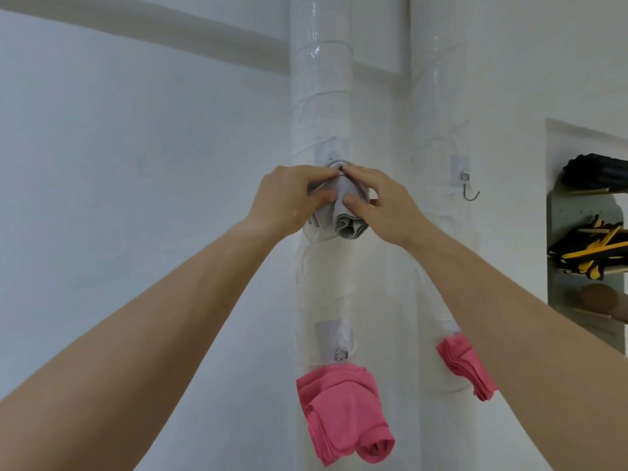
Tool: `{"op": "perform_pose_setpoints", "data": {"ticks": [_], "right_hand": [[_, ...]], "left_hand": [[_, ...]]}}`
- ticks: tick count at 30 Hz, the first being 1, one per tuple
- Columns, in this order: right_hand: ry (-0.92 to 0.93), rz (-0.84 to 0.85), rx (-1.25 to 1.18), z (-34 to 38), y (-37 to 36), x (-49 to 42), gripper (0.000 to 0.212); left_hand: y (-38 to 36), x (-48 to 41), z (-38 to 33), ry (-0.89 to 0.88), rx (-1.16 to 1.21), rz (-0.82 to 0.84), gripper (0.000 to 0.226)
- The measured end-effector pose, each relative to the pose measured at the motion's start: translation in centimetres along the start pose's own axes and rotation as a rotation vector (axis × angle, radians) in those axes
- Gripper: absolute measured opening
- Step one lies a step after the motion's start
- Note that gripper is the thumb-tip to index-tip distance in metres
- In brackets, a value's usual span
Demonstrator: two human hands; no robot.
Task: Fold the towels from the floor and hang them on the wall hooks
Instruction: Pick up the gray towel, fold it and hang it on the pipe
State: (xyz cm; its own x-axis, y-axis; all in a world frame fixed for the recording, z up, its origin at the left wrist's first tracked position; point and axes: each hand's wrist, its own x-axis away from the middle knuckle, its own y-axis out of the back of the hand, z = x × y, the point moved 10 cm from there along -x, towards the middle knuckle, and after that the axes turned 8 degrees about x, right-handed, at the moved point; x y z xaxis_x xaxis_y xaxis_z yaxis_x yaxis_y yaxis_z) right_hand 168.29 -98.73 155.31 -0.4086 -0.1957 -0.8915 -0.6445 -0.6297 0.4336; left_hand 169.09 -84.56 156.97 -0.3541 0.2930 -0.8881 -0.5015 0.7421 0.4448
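Note:
A folded grey towel (343, 215) is bunched against the upper hook plate (331, 149) on the left white wrapped pipe (321, 79). My left hand (289, 198) grips its left side. My right hand (384, 202) pinches its right side, thumb in front. The hook itself is hidden behind the towel. Lower on the same pipe a folded pink towel (343, 413) hangs from a hook (341, 353). A second pink towel (464, 363) hangs on the right pipe, partly behind my right forearm. An empty metal hook (469, 190) sticks out of the right pipe's upper plate.
A white wall (136, 164) fills the left side. At the right edge stands a grey shelf unit (557, 239) with black and yellow items (588, 249) and a dark bundle (594, 173) on top.

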Motion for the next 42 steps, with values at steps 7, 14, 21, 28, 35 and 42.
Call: {"op": "perform_pose_setpoints", "data": {"ticks": [7,14,21,28,35,42], "right_hand": [[-0.045,-0.226,-0.018,-1.6,-1.0,0.7,0.061],[-0.078,-0.232,-0.088,-2.2,-0.6,0.4,0.06],[-0.096,-0.273,-0.073,-2.3,-0.6,0.4,0.06],[-0.09,-0.33,-0.009,-2.0,-0.9,0.5,0.053],[-0.161,-0.045,-0.018,-0.7,0.2,0.5,0.051],[-0.208,0.011,-0.155,1.0,2.0,0.4,0.049]], "left_hand": [[-1.0,1.1,0.1,-0.049,0.006,-0.164,0.041],[-0.7,0.8,1.4,-0.004,0.132,-0.169,0.044],[-0.7,0.8,1.7,0.009,0.158,-0.194,0.043],[-0.8,0.5,2.2,0.045,0.162,-0.196,0.04],[0.3,-0.3,0.2,0.074,0.091,0.002,0.035],[1.0,-0.9,-2.6,0.065,0.015,0.029,0.028]]}}
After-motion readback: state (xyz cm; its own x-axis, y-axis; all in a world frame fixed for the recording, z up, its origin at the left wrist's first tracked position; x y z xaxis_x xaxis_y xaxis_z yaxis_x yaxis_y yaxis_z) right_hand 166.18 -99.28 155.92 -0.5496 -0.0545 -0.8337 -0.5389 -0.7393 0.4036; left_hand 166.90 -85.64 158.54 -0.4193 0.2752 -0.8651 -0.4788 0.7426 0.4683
